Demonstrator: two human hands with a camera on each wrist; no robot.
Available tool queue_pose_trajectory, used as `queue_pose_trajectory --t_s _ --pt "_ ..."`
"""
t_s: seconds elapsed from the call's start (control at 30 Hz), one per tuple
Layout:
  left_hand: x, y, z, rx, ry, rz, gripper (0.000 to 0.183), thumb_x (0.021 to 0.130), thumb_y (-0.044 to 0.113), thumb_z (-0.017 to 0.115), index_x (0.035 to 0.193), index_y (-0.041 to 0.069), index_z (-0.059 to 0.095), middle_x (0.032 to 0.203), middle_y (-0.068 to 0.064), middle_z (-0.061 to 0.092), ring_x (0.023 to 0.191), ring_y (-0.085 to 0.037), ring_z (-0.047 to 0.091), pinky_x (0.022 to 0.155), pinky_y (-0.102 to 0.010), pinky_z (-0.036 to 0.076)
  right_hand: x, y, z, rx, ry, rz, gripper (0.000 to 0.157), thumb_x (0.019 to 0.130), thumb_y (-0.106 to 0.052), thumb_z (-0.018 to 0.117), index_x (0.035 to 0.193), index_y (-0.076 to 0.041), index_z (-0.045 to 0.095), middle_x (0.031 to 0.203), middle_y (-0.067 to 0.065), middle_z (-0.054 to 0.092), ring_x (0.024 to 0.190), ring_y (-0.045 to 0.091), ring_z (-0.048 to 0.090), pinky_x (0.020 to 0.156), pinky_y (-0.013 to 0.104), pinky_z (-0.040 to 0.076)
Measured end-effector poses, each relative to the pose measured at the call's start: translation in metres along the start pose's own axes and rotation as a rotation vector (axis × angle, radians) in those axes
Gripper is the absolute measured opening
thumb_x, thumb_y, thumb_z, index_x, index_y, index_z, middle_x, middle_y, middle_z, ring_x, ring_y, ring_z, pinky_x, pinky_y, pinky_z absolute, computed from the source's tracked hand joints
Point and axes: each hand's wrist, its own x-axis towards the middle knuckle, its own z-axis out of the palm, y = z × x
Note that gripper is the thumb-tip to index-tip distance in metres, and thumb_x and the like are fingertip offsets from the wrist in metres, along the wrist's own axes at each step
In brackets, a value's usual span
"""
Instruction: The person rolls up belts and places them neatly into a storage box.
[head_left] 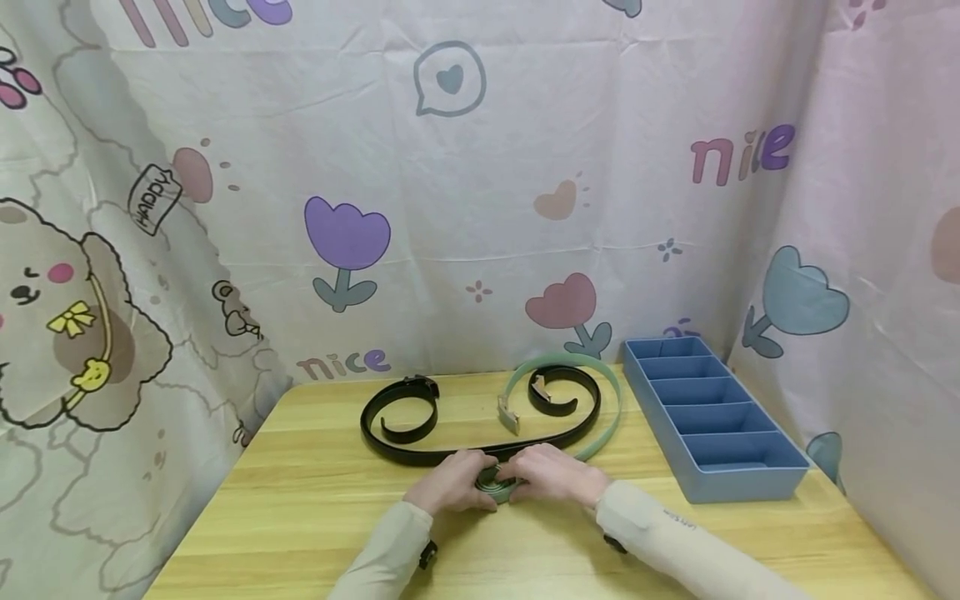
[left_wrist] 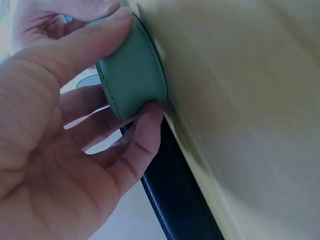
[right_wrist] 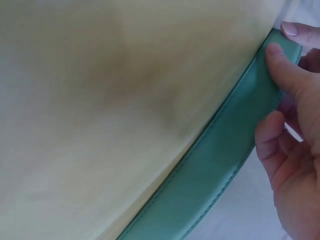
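Note:
A light green belt (head_left: 617, 408) with stitched edges stands on its edge on the table, one part rolled into a coil at the front. My left hand (head_left: 455, 483) grips the left side of that coil; in the left wrist view, thumb and fingers pinch the green strap (left_wrist: 132, 70). On the coil's right side my right hand (head_left: 555, 475) holds the belt between thumb and fingers, its strap (right_wrist: 225, 135) running off in the right wrist view. The belt's metal buckle (head_left: 509, 414) lies behind the hands. Fingers hide part of the coil.
Just behind the hands runs a black belt strap (head_left: 427, 457), curled at both ends; I cannot tell whether it is one belt or two. A blue-grey box (head_left: 678, 450) with several compartments stands at the right of the wooden table (head_left: 300, 500). Printed curtains hang behind.

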Motion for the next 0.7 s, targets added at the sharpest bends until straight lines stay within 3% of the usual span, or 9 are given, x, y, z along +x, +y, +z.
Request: queue_pose_trajectory --t_s 0.27,0.47,0.6,0.7 --pt "-0.0013 0.0002 0.0026 0.021 0.034 -0.025 0.036 0.073 0.035 0.086 0.092 0.015 0.062 0.08 0.009 0.056 0.072 -0.004 0.048 0.064 -0.022 0.042 0.0037 -0.0038 0.0016 -0.043 0.05 -0.017 0.013 0.081 -0.03 0.077 0.092 -0.024 0.073 0.08 -0.017 0.066 0.066 -0.003 0.047 0.061 0.015 0.04" --pt "-0.0013 0.0015 0.0045 0.037 0.081 -0.014 0.037 0.073 0.039 0.085 0.089 0.014 0.063 0.078 0.007 0.058 0.067 -0.004 0.047 0.061 -0.022 0.041 0.0051 -0.0056 0.0018 -0.02 0.051 -0.025 0.014 0.084 -0.034 0.074 0.095 -0.025 0.074 0.087 -0.018 0.069 0.072 -0.002 0.055 0.066 0.016 0.044" --pt "-0.0003 -0.0003 0.0038 0.027 0.036 0.008 0.033 0.074 0.035 0.085 0.095 0.018 0.065 0.083 0.01 0.06 0.073 -0.003 0.05 0.066 -0.022 0.043 0.0016 -0.0005 0.0003 0.04 0.019 -0.037 0.022 0.086 -0.03 0.073 0.107 -0.023 0.073 0.098 -0.016 0.071 0.083 -0.002 0.061 0.076 0.017 0.048" --pt "-0.0009 -0.0014 0.0018 -0.01 -0.002 0.04 0.042 0.073 0.03 0.086 0.109 0.018 0.068 0.098 0.01 0.066 0.086 -0.003 0.056 0.077 -0.022 0.047 0.0 0.0016 -0.0013 0.06 0.01 -0.052 0.022 0.085 -0.029 0.074 0.105 -0.022 0.072 0.097 -0.015 0.07 0.084 -0.003 0.061 0.077 0.015 0.048"
